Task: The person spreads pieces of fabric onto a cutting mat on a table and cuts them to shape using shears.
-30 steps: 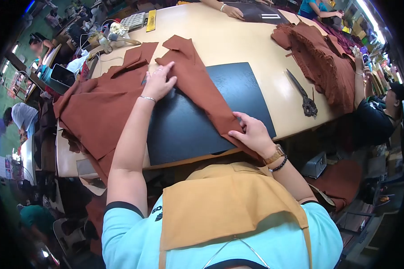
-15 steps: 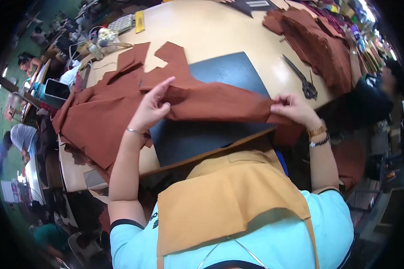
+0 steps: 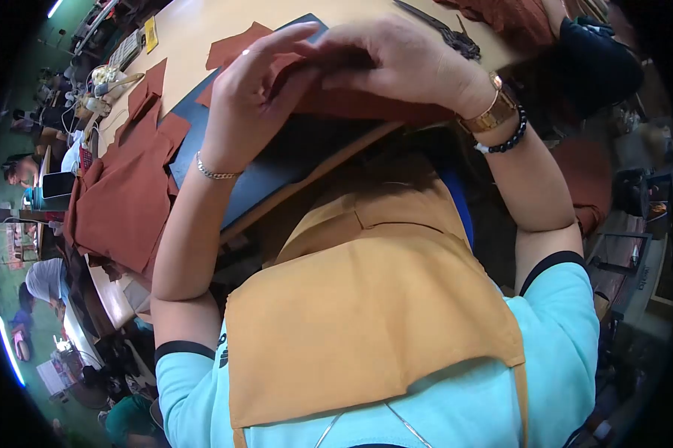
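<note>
My left hand and my right hand are raised close together in front of me. Both have their fingers curled round a piece of reddish-brown cloth, which hangs below my right hand and runs to the right. The part between my fingers is mostly hidden. Beneath the hands lies a dark blue-black board at the table's front edge. Left of the board is a stack of the same reddish-brown cloth, with creased layers and uneven edges.
Black scissors lie on the pale table behind my right hand. A yellow box and a brush are at the back left. More brown cloth and another person's dark sleeve are at the right.
My hands have come up and closer together, bringing the stretched cloth towards my head and bunching it between them. The view has tilted and turned.
</note>
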{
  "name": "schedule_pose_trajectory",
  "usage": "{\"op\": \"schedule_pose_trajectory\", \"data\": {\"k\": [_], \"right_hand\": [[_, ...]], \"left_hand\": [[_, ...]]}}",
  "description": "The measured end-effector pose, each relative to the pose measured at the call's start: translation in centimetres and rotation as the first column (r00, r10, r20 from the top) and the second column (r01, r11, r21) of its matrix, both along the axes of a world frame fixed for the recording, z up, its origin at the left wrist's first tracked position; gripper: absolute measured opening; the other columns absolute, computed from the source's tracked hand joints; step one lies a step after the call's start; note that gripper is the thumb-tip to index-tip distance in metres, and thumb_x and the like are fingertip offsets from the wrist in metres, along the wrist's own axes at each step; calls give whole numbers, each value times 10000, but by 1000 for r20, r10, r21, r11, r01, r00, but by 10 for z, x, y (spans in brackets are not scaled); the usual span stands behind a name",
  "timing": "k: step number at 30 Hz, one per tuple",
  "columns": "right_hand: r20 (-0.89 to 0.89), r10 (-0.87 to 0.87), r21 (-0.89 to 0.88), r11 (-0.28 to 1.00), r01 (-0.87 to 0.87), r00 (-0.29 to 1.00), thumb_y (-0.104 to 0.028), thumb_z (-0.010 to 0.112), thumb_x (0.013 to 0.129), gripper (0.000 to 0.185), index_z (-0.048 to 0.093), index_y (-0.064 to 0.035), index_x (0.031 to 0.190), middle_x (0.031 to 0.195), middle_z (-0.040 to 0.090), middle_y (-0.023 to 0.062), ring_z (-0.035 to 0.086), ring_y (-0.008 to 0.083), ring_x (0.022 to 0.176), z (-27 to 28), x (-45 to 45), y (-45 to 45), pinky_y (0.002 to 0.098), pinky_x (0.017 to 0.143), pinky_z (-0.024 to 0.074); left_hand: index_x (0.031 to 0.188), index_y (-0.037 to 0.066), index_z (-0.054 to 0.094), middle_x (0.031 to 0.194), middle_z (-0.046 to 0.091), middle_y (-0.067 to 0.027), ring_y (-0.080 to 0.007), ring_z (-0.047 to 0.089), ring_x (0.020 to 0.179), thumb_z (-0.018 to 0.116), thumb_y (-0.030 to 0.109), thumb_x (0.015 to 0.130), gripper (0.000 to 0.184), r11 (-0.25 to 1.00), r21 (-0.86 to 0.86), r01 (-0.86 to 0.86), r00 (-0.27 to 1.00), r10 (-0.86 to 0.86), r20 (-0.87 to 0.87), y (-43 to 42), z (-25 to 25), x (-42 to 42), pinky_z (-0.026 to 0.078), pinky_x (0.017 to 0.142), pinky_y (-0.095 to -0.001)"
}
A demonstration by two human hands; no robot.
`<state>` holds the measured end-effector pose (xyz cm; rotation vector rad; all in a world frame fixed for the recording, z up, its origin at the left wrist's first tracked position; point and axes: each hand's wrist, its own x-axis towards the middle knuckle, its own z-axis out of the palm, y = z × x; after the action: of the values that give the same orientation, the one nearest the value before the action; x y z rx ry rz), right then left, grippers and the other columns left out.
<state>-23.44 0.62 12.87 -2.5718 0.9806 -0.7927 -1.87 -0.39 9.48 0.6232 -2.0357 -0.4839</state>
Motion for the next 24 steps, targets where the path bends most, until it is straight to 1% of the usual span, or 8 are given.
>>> {"op": "schedule_pose_trajectory", "data": {"k": [2,3,6,8,15,19,20,24], "right_hand": [[2,37,-230,972,-36,999,-164,727,813,315,642,-23,1082,903,701,117,673,237,780,-6,-19,-7,318,714,518],[2,36,61,997,-36,999,-58,651,815,169,672,-45,982,924,692,150,652,262,883,25,-24,6,328,785,489],[225,147,67,984,-166,963,-89,698,806,201,668,-45,1000,853,676,134,645,242,817,42,-33,4,309,755,490],[326,158,144,966,-214,932,-46,667,847,131,662,1,969,823,671,45,595,98,763,66,-36,14,259,681,479],[-14,-130,202,971,130,991,93,485,728,302,674,10,949,813,678,78,614,119,811,74,-74,-64,274,761,475],[-45,-321,-190,932,307,946,74,469,719,332,683,-3,961,858,699,166,661,227,871,83,-83,-112,327,805,491],[-37,-339,-260,911,319,940,68,477,727,329,688,-8,968,867,703,170,664,234,879,99,-77,-111,329,815,494],[166,-79,19,997,77,983,-183,690,878,247,646,-11,1050,829,701,80,658,119,763,129,-47,-46,234,681,497]], "left_hand": [[1162,98,635,822,672,-20,-119,546,602,724,38,798,379,990,125,-60,993,47,107,11,4,1,446,536,-248],[1121,85,652,783,657,-16,-98,488,559,743,63,795,339,979,188,-78,983,44,179,17,8,3,417,513,-245],[1033,58,679,738,633,-4,-46,441,575,720,80,823,216,989,-68,-128,860,145,490,11,-7,25,393,520,-221],[991,44,685,706,606,10,-35,433,575,702,95,845,155,972,122,-203,915,144,377,12,-7,35,383,523,-218],[978,12,661,689,574,24,-57,499,612,608,147,920,156,773,501,-390,849,90,521,-59,28,63,429,561,-246],[1001,40,671,765,660,-122,-194,604,671,547,102,878,186,947,83,-311,894,262,362,-188,13,78,494,645,-327],[1037,2,642,875,643,-14,-92,579,816,497,45,930,185,928,-157,-338,849,372,375,-194,40,77,478,777,-245],[1149,3,597,1078,658,-57,-146,628,1001,480,20,976,209,968,-98,-231,972,225,-70,-155,93,112,480,895,-264]]}}
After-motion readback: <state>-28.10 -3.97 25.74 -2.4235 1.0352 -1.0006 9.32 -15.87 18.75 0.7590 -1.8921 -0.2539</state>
